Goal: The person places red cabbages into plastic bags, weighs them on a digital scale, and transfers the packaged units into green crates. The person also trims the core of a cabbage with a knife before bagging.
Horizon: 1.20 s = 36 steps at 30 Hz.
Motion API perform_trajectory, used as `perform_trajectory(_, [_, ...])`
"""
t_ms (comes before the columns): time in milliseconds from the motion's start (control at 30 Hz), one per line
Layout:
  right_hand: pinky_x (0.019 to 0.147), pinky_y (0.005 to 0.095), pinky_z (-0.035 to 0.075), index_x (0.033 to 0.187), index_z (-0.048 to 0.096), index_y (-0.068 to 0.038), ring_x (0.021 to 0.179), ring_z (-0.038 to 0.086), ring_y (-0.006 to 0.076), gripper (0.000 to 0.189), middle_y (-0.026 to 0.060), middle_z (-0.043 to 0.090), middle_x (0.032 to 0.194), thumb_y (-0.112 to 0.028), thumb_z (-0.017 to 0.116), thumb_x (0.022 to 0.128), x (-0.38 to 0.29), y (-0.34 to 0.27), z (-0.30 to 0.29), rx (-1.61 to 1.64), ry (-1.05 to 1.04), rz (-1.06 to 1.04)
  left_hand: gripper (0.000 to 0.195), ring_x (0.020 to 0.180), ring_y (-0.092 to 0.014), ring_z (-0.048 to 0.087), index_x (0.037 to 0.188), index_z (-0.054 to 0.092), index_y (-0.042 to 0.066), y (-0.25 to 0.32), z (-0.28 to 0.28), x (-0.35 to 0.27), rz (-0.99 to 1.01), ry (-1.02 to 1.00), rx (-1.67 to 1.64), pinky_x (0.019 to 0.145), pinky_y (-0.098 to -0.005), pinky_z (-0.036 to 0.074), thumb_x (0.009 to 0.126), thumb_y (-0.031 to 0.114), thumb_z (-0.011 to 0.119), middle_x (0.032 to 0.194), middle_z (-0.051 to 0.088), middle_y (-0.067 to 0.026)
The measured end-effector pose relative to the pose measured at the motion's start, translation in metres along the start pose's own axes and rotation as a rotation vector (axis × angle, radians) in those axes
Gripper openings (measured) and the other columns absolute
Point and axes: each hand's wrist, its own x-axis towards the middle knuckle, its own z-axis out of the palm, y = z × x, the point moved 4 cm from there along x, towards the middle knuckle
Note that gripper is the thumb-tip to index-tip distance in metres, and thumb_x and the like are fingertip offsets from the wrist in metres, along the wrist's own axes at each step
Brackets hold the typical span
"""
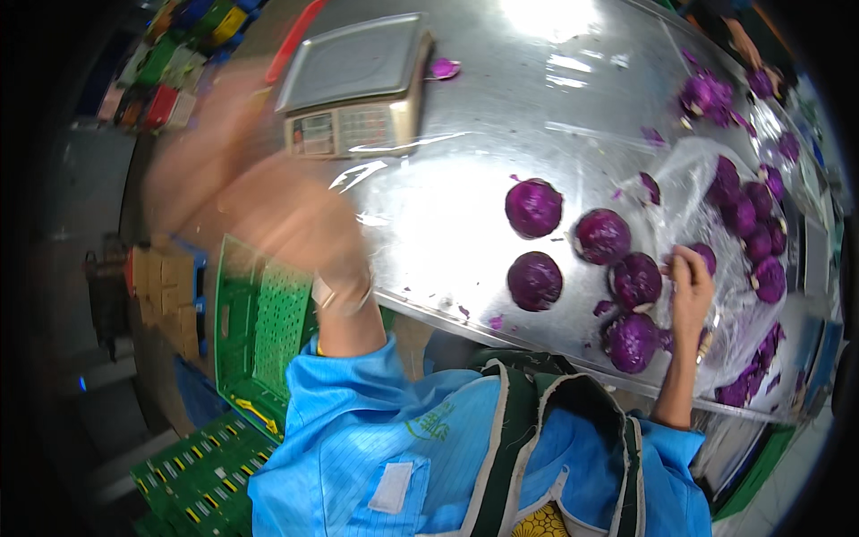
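My left hand (288,208) is strongly blurred, out to the left beyond the table's edge and below the scale, with a band at its wrist; its fingers cannot be made out. On the right, my right hand (692,282) is over the steel table (456,221), its fingers bent beside a red cabbage (636,282) and a clear plastic bag (728,335); whether it pinches anything is unclear. Several more peeled red cabbages lie before me, such as one at the middle (533,208) and one near the front edge (631,342). Others lie on or in the bag.
A weighing scale (356,74) stands at the table's far left. Loose purple leaves (751,372) lie at the right. Below the left edge is a green plastic crate (231,322); cardboard boxes (164,285) stand beyond. At the upper right, another person's hands (745,50) touch a cabbage.
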Motion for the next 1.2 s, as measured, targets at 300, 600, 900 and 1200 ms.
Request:
perform_trajectory(300, [0.073,0.0261,0.046,0.109,0.059,0.004,0.085,0.057,0.0157,0.05,0.0085,0.06,0.092,-0.035,0.07,0.08,-0.007,-0.028,0.303,0.226,-0.411,0.44,0.079,0.126,-0.027,0.04,0.133,0.046,0.022,-0.108,-0.002,-0.23,-0.354,-1.065,0.357,0.1,-0.0485,0.026,0.062,0.028,0.08,0.137,0.043,-0.0094])
perform_trajectory(600, [0.069,0.0326,0.047,0.089,0.062,-0.002,0.07,0.057,0.0153,0.019,0.0046,0.06,0.078,-0.021,0.065,0.085,-0.022,-0.104,0.321,0.559,-0.589,0.175,0.043,0.097,-0.017,0.059,0.123,0.054,0.011,-0.183,-0.081,-0.098,-0.595,-0.587,-0.323,0.08,-0.0285,0.048,0.082,0.018,0.066,0.118,0.059,-0.0077])
perform_trajectory(900, [0.053,0.0282,0.045,0.085,0.059,0.002,0.059,0.056,0.012,0.035,0.0039,0.058,0.066,-0.031,0.068,0.083,-0.03,-0.094,0.286,0.26,-0.504,0.062,0.053,0.116,-0.027,0.051,0.135,0.04,0.005,-0.103,0.043,-0.243,-1.738,-0.803,-1.448,0.099,-0.0387,0.042,0.094,0.036,0.051,0.13,0.049,-0.0132])
perform_trajectory(1200, [0.044,0.0221,0.038,0.08,0.053,-0.005,0.051,0.047,0.0083,0.018,0.0002,0.05,0.062,-0.015,0.067,0.085,-0.024,-0.067,0.219,0.71,-0.096,0.41,0.031,0.054,-0.003,0.041,0.115,0.054,0.003,-0.081,0.078,-0.244,-1.246,-0.834,-1.031,0.046,-0.02,0.032,0.091,0.022,0.057,0.071,0.049,0.0038])
